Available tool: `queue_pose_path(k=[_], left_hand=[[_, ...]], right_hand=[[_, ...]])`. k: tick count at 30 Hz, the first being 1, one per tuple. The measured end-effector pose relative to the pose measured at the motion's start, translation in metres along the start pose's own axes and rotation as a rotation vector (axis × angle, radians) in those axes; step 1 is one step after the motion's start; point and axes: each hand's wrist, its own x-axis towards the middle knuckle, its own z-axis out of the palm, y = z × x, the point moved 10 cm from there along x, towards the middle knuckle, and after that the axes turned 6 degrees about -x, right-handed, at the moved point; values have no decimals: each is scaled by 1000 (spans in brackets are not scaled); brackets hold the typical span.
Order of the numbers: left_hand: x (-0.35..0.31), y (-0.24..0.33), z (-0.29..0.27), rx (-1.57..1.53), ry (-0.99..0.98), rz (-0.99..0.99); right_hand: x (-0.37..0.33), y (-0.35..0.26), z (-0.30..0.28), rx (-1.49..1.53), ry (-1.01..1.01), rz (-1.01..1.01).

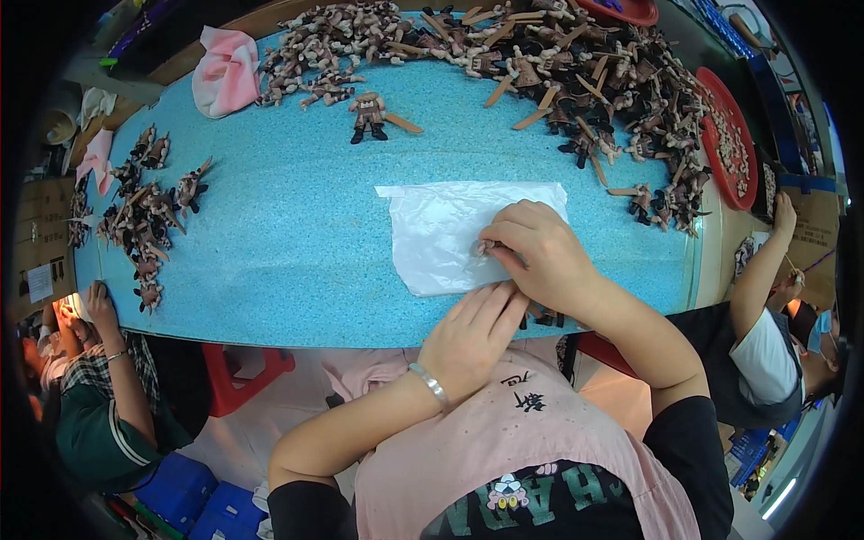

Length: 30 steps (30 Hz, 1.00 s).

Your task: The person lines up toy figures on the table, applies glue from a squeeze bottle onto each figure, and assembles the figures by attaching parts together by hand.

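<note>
Over a crumpled white plastic sheet (436,238), my right hand (544,256) is closed in a pinch on a small pale-brown piece (486,246), mostly covered by the fingers. My left hand (468,337) lies at the table's near edge, just below the right. Its fingers are together and bent, and whatever they hold is hidden. Beside its fingertips, under my right wrist, show dark parts of small figures (544,318). Farther off, a single toy figure (367,117) with brown clothing and black boots lies on the blue tabletop (288,216), a tan blade-like strip (403,123) at its side.
A large heap of similar figures (576,81) covers the far right, with a smaller pile (139,216) at left. A pink-and-white cloth (225,72) lies at the back. A red tray (727,135) holds small pale pieces. Other people's arms (760,265) show at both sides.
</note>
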Motion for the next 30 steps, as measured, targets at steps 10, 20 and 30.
queue_pose_path(k=[10, 20, 30], left_hand=[[-50, -26, -67, -151, 100, -215], [-71, -54, -87, -266, 154, -398], [-70, -53, -87, -266, 141, -382]], right_hand=[[-24, 15, 6, 608, -26, 507], [-29, -60, 45, 727, -228, 313], [-27, -65, 57, 669, -196, 289]])
